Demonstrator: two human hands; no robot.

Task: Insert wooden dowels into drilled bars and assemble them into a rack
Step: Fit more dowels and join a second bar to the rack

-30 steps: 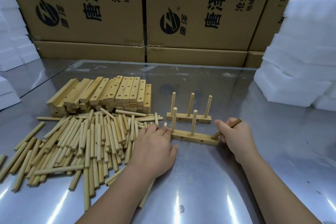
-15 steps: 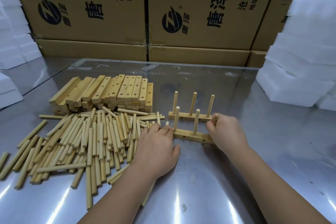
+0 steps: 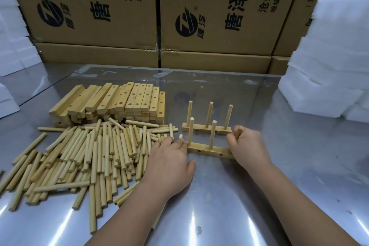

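The near bar lies flat on the steel bench, long side towards the person, with two upright dowels standing in its left and middle holes. At its right end the right hand has its fingers clenched round the held dowel, which stands roughly upright over that end (whether its foot is in the hole I cannot tell: the hand hides it). At the bar's left end the left hand rests palm down, fingers fairly straight and grasping nothing, their tips touching the bar.

Just behind the near bar, parallel and apart from it, is the far bar with three pegs. Left of the near bar the loose dowels spread right up to the left hand; behind those sits the stack of drilled bars. Right of the near bar, bare bench runs to the foam blocks, well apart. Far behind it, cartons stand along the bench's rear edge.
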